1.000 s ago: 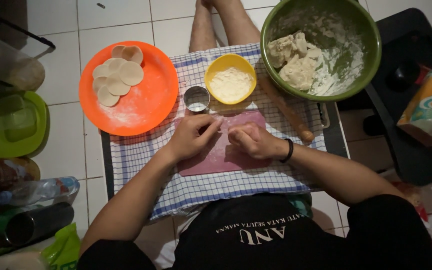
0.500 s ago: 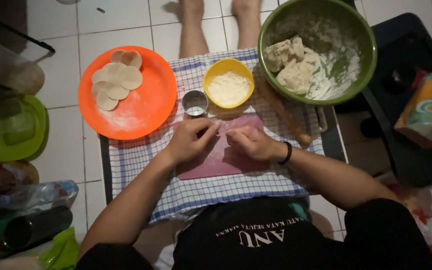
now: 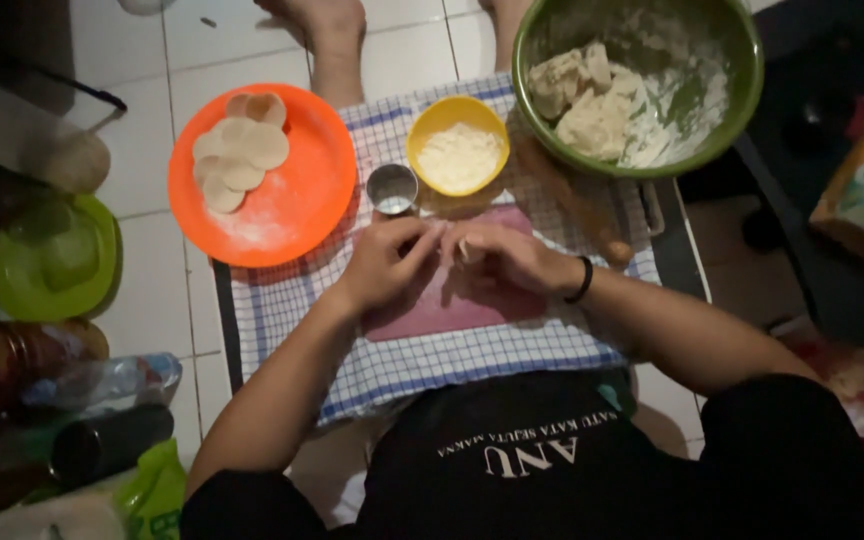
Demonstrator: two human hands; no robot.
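your left hand [image 3: 384,262] and right hand [image 3: 510,258] meet fingertip to fingertip, both pinched on a small pale dough piece [image 3: 470,251] between them, over the pink rectangular board [image 3: 452,305].

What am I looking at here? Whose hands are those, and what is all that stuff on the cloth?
This picture comes from a camera worn on a person's head, looking down at their own two hands. The left hand and right hand meet over a pink board and pinch a small piece of dough between the fingers. The board lies on a checked cloth. Beside it sits an orange plate with flat dough rounds, a small metal cup, a yellow bowl of white flour, a wooden rolling pin and a big green bowl with dough lumps.
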